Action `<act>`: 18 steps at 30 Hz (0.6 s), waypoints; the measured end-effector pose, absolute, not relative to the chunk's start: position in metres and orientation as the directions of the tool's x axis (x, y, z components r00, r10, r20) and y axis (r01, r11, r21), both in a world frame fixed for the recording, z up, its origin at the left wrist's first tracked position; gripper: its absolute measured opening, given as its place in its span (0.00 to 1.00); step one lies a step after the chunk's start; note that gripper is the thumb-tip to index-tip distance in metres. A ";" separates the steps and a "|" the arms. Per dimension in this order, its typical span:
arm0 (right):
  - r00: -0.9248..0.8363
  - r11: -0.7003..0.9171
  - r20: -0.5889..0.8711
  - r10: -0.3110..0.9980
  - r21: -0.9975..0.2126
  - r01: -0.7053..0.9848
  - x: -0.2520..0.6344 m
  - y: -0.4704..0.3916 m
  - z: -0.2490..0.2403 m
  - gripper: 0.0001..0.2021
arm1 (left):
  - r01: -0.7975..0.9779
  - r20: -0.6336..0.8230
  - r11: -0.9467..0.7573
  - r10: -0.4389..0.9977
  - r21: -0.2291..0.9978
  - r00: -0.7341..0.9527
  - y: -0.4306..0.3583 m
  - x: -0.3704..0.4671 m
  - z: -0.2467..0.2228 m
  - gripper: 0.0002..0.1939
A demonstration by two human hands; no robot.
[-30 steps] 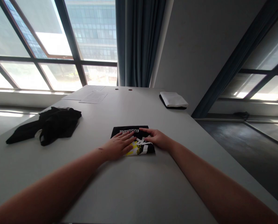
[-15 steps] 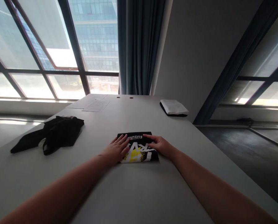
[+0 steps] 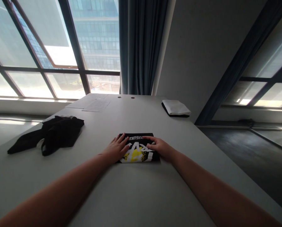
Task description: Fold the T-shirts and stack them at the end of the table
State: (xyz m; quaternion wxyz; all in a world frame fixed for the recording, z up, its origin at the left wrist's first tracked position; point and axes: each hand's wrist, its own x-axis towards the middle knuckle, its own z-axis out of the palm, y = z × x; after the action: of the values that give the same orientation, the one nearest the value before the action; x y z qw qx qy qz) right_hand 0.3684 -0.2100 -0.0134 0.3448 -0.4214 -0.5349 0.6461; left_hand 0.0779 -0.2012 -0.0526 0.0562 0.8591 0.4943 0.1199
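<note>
One wide left grip [image 3: 117,148] lies spread on the folded cloth [image 3: 136,154] at nine o'clock, one wide right grip [image 3: 162,148] at three; light, even pressure should smooth it

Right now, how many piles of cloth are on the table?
3: printed bundle touched by the left hand and right hand; black heap on the left; white-and-black stack at the back right. More could be hidden.

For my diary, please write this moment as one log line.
left hand: on folded cloth | right hand: on same cloth | black clothing: at left
</note>
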 end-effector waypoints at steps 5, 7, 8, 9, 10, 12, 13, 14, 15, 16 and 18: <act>-0.381 0.012 -0.076 0.921 -0.975 0.222 0.369 -0.208 -0.007 0.33 | 0.827 0.154 -0.508 0.861 0.242 0.484 -0.200 0.075 -0.048 0.31; -0.384 0.102 -0.033 0.923 -0.940 0.326 0.371 -0.209 0.005 0.31 | 0.823 0.154 -0.507 0.862 0.255 0.483 -0.199 0.074 -0.044 0.31; -0.387 0.153 -0.003 0.922 -0.915 0.374 0.373 -0.210 0.013 0.30 | 0.825 0.150 -0.502 0.865 0.261 0.479 -0.199 0.073 -0.042 0.32; -0.394 0.209 0.031 0.919 -0.885 0.417 0.375 -0.211 0.022 0.29 | 0.832 0.138 -0.488 0.873 0.265 0.468 -0.199 0.073 -0.040 0.32; -0.403 0.265 0.070 0.913 -0.850 0.454 0.377 -0.211 0.032 0.28 | 0.844 0.119 -0.466 0.885 0.267 0.451 -0.198 0.072 -0.038 0.33; -0.430 0.365 0.135 0.893 -0.775 0.516 0.384 -0.211 0.055 0.27 | 0.869 0.073 -0.420 0.906 0.261 0.416 -0.198 0.072 -0.036 0.34; -0.446 0.402 0.151 0.882 -0.737 0.543 0.387 -0.209 0.068 0.27 | 0.878 0.053 -0.406 0.912 0.252 0.406 -0.197 0.072 -0.035 0.34; -0.468 0.428 0.150 0.871 -0.701 0.571 0.391 -0.207 0.081 0.27 | 0.884 0.039 -0.400 0.914 0.242 0.403 -0.196 0.071 -0.035 0.35; -0.493 0.447 0.133 0.860 -0.664 0.600 0.394 -0.203 0.094 0.26 | 0.885 0.035 -0.405 0.912 0.230 0.409 -0.196 0.071 -0.036 0.35; -0.515 0.463 0.116 0.850 -0.632 0.622 0.397 -0.198 0.108 0.26 | 0.882 0.035 -0.417 0.907 0.219 0.420 -0.195 0.070 -0.036 0.35; -0.544 0.477 0.087 0.834 -0.610 0.633 0.403 -0.184 0.134 0.24 | 0.877 0.042 -0.434 0.899 0.205 0.435 -0.194 0.069 -0.038 0.35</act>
State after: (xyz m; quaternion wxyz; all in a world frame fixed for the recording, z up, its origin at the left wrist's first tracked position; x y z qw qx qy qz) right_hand 0.4034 -0.1840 0.1336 0.1903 -0.4379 -0.8380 0.2643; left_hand 0.0692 -0.1944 -0.0379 0.0763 0.8437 0.5264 0.0726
